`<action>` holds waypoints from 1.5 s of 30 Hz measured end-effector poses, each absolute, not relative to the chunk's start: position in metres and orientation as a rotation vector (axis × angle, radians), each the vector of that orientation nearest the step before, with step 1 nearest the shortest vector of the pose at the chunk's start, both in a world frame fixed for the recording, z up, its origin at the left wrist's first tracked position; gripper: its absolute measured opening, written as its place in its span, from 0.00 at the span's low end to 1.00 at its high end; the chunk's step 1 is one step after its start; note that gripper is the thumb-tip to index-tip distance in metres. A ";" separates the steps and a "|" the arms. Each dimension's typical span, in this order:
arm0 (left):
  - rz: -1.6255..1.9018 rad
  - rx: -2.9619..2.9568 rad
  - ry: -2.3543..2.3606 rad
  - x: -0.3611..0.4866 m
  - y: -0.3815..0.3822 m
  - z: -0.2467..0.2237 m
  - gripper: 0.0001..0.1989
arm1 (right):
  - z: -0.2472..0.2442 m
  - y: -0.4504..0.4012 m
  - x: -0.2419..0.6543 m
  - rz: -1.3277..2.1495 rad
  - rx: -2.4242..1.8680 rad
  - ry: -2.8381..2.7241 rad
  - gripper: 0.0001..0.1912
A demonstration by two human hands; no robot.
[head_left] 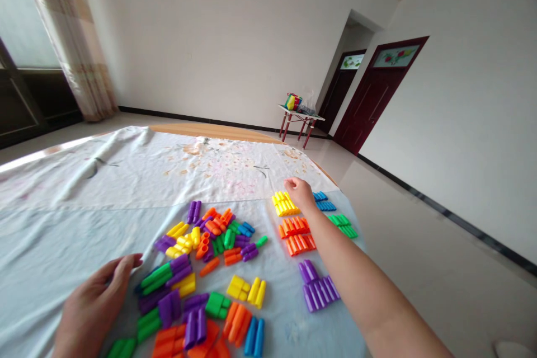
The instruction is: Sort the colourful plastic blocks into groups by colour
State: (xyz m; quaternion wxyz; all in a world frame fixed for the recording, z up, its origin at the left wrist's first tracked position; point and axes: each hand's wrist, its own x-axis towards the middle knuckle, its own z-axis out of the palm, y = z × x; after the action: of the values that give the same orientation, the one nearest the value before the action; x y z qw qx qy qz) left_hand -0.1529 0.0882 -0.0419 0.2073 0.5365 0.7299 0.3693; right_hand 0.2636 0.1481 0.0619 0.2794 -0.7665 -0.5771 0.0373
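Observation:
My right hand is at the far right of the table, its fingers curled just above the yellow pieces; whether something small is in them is hidden. Blue pieces and green pieces lie in rows beyond my forearm. Nearer me are rows of orange pieces and purple pieces. My left hand hovers at the left with nothing in it, thumb and forefinger stretched toward a mixed pile of plastic pieces, including a green piece.
A pale blue cloth and a flowered white cloth cover the table. Loose yellow pieces and blue pieces lie near the front. A small side table with a colourful bag stands by the far wall.

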 end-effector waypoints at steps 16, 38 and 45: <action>1.123 1.422 1.918 -0.140 0.078 -0.030 0.20 | -0.009 0.028 0.153 0.325 -1.306 -1.788 0.07; 1.176 1.452 1.893 -0.132 0.071 -0.022 0.19 | -0.003 -0.003 0.119 0.482 -0.826 -2.317 0.16; 1.165 1.462 1.909 -0.134 0.070 -0.022 0.20 | -0.006 0.005 0.137 0.514 -1.050 -2.071 0.15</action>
State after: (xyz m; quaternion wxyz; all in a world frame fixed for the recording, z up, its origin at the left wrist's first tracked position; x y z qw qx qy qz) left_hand -0.1337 0.0705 -0.0222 0.2325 0.5320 0.6950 0.4242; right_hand 0.1367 0.0052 -0.0062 0.3725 -0.4099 -0.8081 0.2005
